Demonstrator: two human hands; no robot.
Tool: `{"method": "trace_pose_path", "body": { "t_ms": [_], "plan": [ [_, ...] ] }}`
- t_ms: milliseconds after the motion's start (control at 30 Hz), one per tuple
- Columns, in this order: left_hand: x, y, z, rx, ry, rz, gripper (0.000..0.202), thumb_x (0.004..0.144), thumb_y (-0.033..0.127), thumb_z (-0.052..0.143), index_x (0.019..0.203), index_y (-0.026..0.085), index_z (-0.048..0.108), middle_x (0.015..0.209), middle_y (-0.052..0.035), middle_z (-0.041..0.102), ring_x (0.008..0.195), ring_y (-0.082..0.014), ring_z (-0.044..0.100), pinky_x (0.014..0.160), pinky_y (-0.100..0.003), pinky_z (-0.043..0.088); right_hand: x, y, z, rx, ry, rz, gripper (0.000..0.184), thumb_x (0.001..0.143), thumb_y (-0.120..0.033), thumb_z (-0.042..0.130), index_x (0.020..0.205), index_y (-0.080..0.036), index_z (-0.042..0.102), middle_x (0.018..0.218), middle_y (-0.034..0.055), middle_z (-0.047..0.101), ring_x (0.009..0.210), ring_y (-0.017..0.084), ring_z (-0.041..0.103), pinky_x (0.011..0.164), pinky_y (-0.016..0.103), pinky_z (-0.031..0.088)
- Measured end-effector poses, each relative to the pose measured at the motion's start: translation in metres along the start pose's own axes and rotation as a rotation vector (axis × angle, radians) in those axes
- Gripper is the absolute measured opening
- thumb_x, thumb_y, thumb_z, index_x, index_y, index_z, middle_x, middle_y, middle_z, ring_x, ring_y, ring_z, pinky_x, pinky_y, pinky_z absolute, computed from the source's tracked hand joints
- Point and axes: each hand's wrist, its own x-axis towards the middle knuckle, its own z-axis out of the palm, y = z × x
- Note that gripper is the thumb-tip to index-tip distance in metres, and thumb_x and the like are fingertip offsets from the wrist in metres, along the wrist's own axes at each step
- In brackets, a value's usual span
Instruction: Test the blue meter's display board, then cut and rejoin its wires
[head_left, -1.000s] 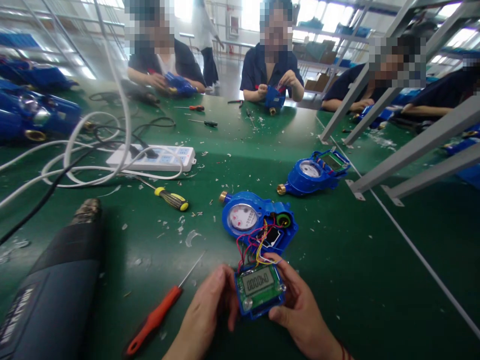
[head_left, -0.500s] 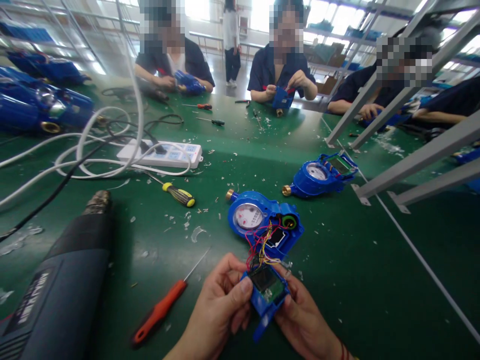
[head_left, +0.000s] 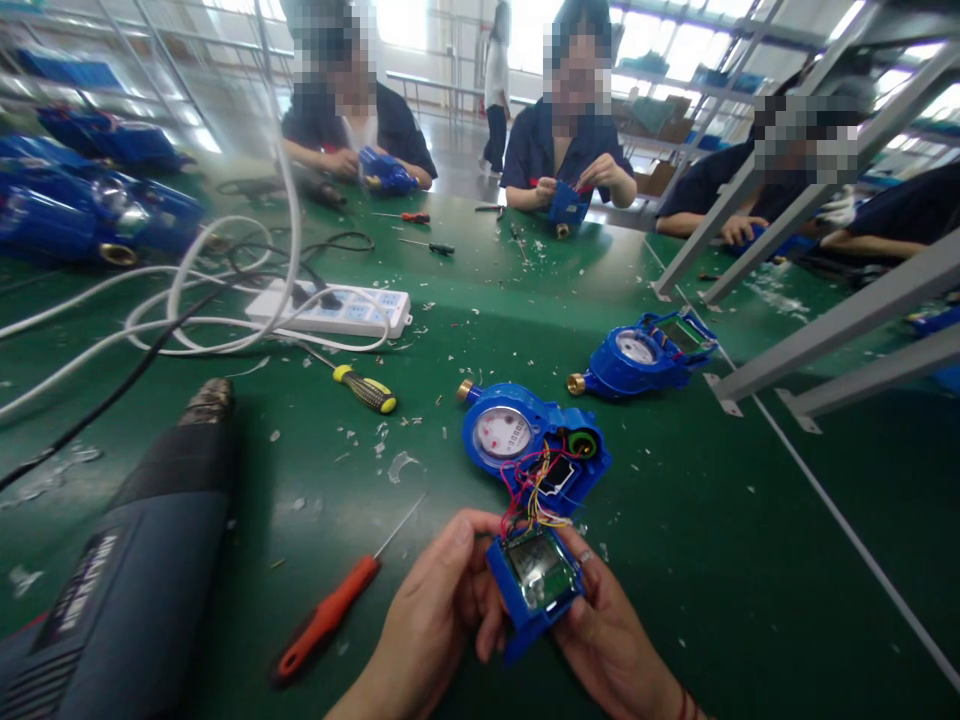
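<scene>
A blue meter cover with a display and green circuit board is tilted up toward me at the bottom centre. My right hand grips its right side, thumb in front and fingers behind. My left hand is curled about the left edge; its thumb lies off the display, and some fingertips are hidden behind the cover. Red, yellow, white and black wires run from the cover to an opened blue water meter, lying just beyond my hands with its round dial facing up and a brass fitting.
Left of my hands lie an orange screwdriver and a large heat gun. Farther off are a yellow-black screwdriver, a power strip with looped cables, and another water meter. Grey metal posts rise at right. Co-workers sit opposite.
My left thumb has lifted off the display's front and moved up and left. The cover now faces me more squarely, its display more fully visible. The view has shifted slightly.
</scene>
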Motion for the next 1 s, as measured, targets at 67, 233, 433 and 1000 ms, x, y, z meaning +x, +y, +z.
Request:
{"method": "trace_pose_path", "body": {
  "t_ms": [67, 233, 433, 1000],
  "plan": [
    [0.001, 0.000, -0.001, 0.024, -0.005, 0.001, 0.031, 0.093, 0.038, 0.030, 0.101, 0.015, 0.048, 0.050, 0.0019, 0.053, 0.037, -0.0065, 0.043, 0.044, -0.018, 0.036, 0.000, 0.001, -0.001, -0.003, -0.004, 0.002, 0.068, 0.064, -0.039, 0.078, 0.124, -0.025, 0.049, 0.117, 0.0089, 0.061, 0.110, 0.025, 0.055, 0.090, 0.035, 0.045],
    [0.001, -0.001, -0.005, 0.080, 0.000, 0.012, 0.024, 0.091, 0.039, 0.035, 0.100, 0.019, 0.044, 0.052, 0.0040, 0.051, 0.038, -0.0075, 0.042, 0.044, -0.019, 0.033, 0.001, 0.003, -0.003, -0.003, -0.017, -0.044, 0.071, 0.062, -0.037, 0.080, 0.124, -0.024, 0.048, 0.121, 0.0093, 0.058, 0.114, 0.025, 0.053, 0.094, 0.036, 0.042],
    [-0.003, 0.003, -0.010, 0.582, 0.123, 0.066, 0.034, 0.089, 0.044, 0.038, 0.069, 0.018, 0.046, 0.059, 0.0021, 0.046, 0.056, -0.0104, 0.045, 0.055, -0.022, 0.035, 0.002, -0.004, -0.004, -0.113, -0.003, -0.101, 0.071, 0.060, -0.028, 0.082, 0.122, -0.027, 0.049, 0.119, 0.0065, 0.060, 0.108, 0.025, 0.058, 0.089, 0.034, 0.048],
    [0.001, 0.005, -0.015, 0.863, 0.120, 0.059, 0.034, 0.088, 0.044, 0.038, 0.066, 0.019, 0.045, 0.061, 0.0022, 0.042, 0.056, -0.0116, 0.039, 0.051, -0.022, 0.031, -0.012, -0.007, -0.014, -0.934, 0.074, -0.392, 0.079, 0.066, -0.024, 0.078, 0.131, -0.040, 0.036, 0.131, 0.0027, 0.051, 0.116, 0.029, 0.051, 0.098, 0.047, 0.043]
  ]
}}
